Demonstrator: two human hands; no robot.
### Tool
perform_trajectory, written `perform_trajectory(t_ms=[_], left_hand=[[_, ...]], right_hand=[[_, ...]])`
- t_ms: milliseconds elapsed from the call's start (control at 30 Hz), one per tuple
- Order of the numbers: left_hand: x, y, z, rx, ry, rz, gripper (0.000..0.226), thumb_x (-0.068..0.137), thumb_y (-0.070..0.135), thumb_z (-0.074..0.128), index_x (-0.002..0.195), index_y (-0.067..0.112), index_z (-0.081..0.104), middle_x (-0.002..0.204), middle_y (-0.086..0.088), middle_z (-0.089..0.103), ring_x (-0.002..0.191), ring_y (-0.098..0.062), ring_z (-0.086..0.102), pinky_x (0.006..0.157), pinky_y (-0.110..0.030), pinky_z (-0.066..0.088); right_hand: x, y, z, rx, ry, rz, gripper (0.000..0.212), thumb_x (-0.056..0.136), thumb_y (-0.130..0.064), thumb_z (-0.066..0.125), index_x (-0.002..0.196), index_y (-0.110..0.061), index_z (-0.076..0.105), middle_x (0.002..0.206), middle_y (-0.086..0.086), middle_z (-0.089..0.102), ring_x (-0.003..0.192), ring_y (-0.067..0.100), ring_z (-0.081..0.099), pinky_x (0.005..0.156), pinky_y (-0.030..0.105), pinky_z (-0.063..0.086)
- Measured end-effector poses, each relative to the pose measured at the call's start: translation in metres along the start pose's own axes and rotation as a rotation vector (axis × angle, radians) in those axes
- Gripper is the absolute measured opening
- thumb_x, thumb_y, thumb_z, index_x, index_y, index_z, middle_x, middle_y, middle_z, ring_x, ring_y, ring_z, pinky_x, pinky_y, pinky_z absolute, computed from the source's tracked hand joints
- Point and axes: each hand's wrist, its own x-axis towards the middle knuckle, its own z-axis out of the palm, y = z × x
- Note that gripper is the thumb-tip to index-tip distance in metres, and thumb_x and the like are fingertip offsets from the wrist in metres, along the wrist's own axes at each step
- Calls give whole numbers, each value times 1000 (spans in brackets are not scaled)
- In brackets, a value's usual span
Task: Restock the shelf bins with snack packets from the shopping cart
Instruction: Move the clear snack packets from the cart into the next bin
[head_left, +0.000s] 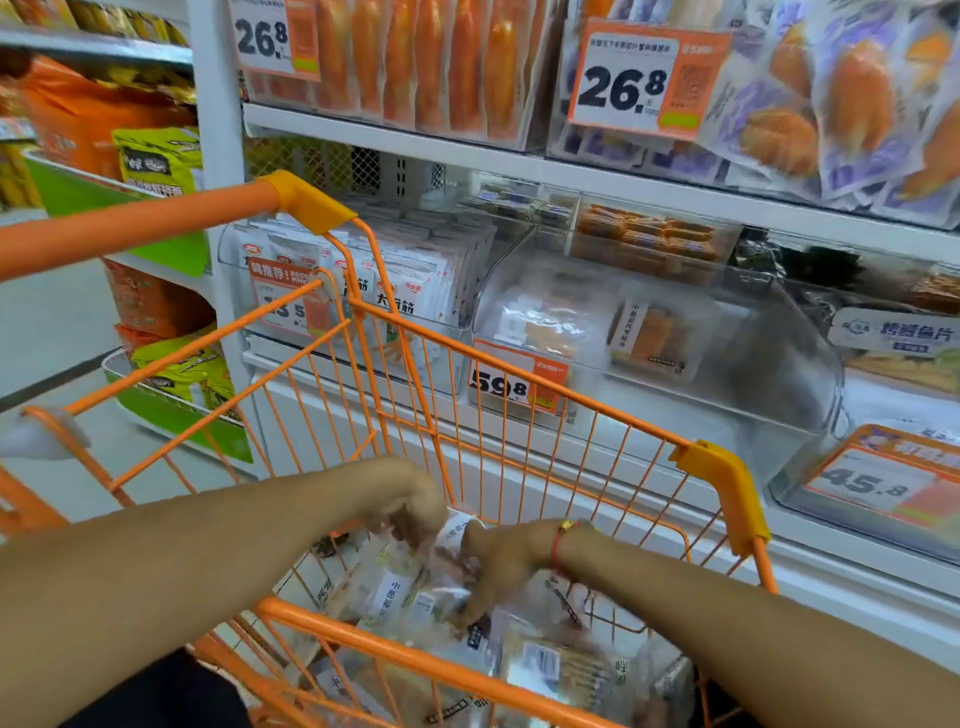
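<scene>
White metal shelving (519, 161) fills the upper and right of the frame, with a white upright post (218, 156) left of centre. A perforated back panel (332, 166) shows behind the middle tier. Orange-and-white price tags (631, 78) hang at the shelf fronts, reading 26.8 at upper centre and 59.8 at mid-frame. At the left edge, a second shelving unit (156, 405) with green fronts carries orange and yellow-green bags (156, 161). The floor (47, 322) at left is pale grey. Lighting is even and bright.
</scene>
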Motion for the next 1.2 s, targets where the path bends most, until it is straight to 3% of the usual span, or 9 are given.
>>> perform_trajectory(t_ms=[100, 200, 367, 633, 767, 900, 1000, 1100, 1200], left_hand=[[-16, -3, -13, 107, -8, -54, 43, 102, 10, 38, 145, 14, 38, 159, -7, 16, 145, -28, 20, 103, -35, 35], [-41, -3, -26, 182, 156, -44, 49, 97, 21, 54, 144, 13, 41, 155, -4, 30, 138, -27, 36, 107, -39, 40], [-89, -19, -35, -104, 299, 62, 66, 81, 27, 75, 137, 12, 45, 136, -3, 52, 113, -17, 58, 93, -33, 53], [-106, -38, -21, -606, 290, 236, 37, 77, 39, 74, 106, 18, 63, 116, 0, 67, 105, -12, 65, 94, -37, 53], [-97, -46, -32, -705, 530, 280, 59, 64, 45, 83, 116, 28, 59, 128, 4, 59, 115, -13, 56, 95, -34, 47], [-91, -38, -21, -515, 323, 246, 59, 75, 37, 77, 128, 18, 58, 131, 0, 58, 120, -17, 55, 95, -31, 51], [-88, -37, -16, -498, 350, 202, 61, 87, 27, 68, 135, -3, 47, 138, -24, 47, 124, -29, 52, 85, -34, 58], [-87, -39, -17, -482, 390, 121, 59, 91, 18, 64, 137, -9, 38, 120, -26, 57, 104, -32, 61, 85, -37, 57], [-83, -41, -17, -517, 412, 89, 46, 92, 15, 62, 132, 0, 46, 109, -15, 56, 90, -21, 57, 87, -41, 56]], right_hand=[[-9, 13, -20, 159, 16, -13, 46, 92, -13, 55, 136, 2, 46, 108, 18, 60, 85, 22, 58, 81, 37, 51], [-26, 31, -37, 456, 79, -55, 30, 96, -9, 50, 125, -6, 56, 127, 13, 56, 115, 26, 52, 95, 41, 49], [-44, 51, -44, 945, 164, -230, 14, 98, -6, 47, 106, -14, 56, 90, 2, 64, 82, 11, 58, 67, 21, 47], [-45, 43, -39, 1255, 172, -346, 14, 95, -7, 53, 92, -17, 63, 82, -4, 66, 72, 5, 61, 60, 18, 55], [-46, 42, -36, 1172, 196, -355, 20, 92, -18, 60, 107, -8, 68, 93, 0, 70, 77, 8, 61, 69, 18, 49], [-49, 34, -33, 1103, 247, -326, 23, 95, -32, 55, 80, -16, 65, 69, -7, 57, 56, 5, 38, 54, 18, 29], [-37, 43, -30, 1222, 266, -189, 31, 99, -35, 46, 78, -17, 59, 73, -5, 60, 61, 9, 47, 62, 22, 37], [-45, 40, -18, 643, 173, 107, 29, 101, -23, 45, 117, -4, 59, 118, 14, 60, 100, 25, 60, 87, 31, 52], [-51, 33, -1, 191, -46, 231, 69, 90, -40, 59, 133, 11, 44, 139, 24, 44, 133, 36, 41, 111, 36, 33]])
